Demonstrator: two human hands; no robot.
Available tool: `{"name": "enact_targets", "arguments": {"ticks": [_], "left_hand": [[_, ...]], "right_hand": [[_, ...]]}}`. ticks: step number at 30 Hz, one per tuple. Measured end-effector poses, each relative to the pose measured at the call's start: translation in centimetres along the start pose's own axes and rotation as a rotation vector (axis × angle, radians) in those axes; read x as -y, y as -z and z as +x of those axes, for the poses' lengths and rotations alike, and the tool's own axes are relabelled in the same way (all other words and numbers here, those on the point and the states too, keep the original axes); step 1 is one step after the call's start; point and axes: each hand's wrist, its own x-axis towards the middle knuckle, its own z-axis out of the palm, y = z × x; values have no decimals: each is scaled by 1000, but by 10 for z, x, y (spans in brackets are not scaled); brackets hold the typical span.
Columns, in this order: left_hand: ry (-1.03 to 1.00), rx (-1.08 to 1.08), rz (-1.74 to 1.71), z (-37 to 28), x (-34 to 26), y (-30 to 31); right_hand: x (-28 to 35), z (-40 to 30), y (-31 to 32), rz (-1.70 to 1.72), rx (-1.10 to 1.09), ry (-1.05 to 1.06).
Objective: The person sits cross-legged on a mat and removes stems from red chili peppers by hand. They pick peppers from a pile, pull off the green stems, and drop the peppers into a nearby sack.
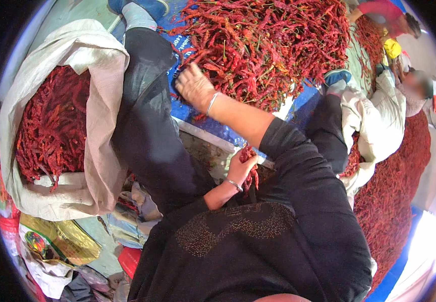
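Dried red chili peppers (255,49) lie in a large heap on a blue printed sheet (218,128). My right hand (195,86), wearing a bangle, reaches across to the heap's near left edge, palm down; its fingertips are blurred, and whether they pinch a pepper cannot be told. Close to my lap, my left hand (240,168) is closed around a small bunch of dried chili peppers (248,154), some hanging below the fingers. To the left, a white woven sack (106,87) with a rolled-down rim stands open, holding darker red chili peppers (57,124).
My outstretched legs flank the heap. A second white sack (384,124) with peppers lies at right, beside a long pepper heap (395,192). Two other people (385,17) work at upper right, near a yellow bag (392,48). Packaging (67,238) and cloths lie at lower left.
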Motion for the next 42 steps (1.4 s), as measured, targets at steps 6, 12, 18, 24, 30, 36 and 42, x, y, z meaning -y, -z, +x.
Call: {"name": "enact_targets", "arguments": {"ticks": [6,12,18,24,30,36,42], "left_hand": [[34,16,55,-11,14,-10],[-2,-6,142,-19,43,-17],[3,-1,124,-33,67,-44],[12,-26,209,-47,86,-77],[-66,-74,345,-53,126,-120],[-86,-65,347,-63,140,-144],[-79,-131,387,-58,146,-153]], "right_hand": [[-63,-60,22,-253,29,-81],[-130,-166,38,-60,-424,-327],[-139,-264,19,183,-658,-725],[-89,-355,-29,682,-756,-773],[-67,-428,-65,830,-810,-974],[-109,-456,-92,969,-763,-1183],[-85,-466,-70,1163,-765,-703]]}}
